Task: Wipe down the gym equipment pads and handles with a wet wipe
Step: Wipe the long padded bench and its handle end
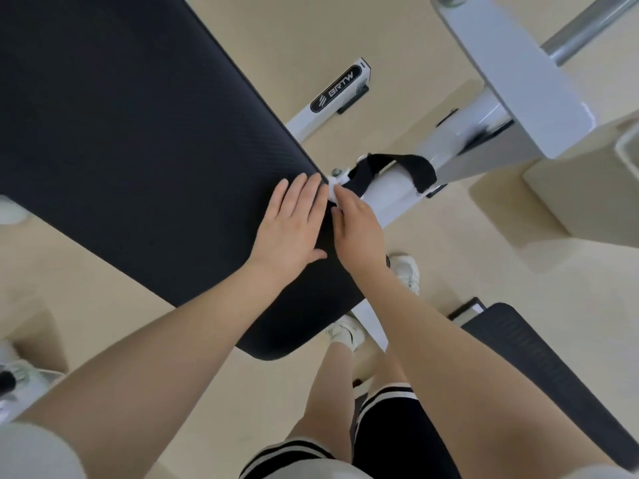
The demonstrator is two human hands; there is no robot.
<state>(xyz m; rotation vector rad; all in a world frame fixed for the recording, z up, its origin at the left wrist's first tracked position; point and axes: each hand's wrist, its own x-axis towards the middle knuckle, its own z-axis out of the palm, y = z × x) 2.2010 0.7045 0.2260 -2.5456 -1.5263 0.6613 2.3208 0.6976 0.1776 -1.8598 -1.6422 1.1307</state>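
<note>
A large black textured bench pad [138, 143] fills the upper left and centre. My left hand [288, 226] lies flat on the pad near its right edge, fingers spread and holding nothing. My right hand [359, 229] sits just right of it at the pad's edge, fingers closed on a small white wet wipe [334, 190], most of which is hidden under the hand. Just beyond the wipe, a black strap [404, 167] loops around the white frame tube [390, 188].
The white machine frame [511, 74] with a chrome bar [584, 29] rises at the upper right. A white leg with a logo label [337, 91] lies on the beige floor. A second black pad [539, 368] is at the lower right. My legs and white shoes stand below the bench.
</note>
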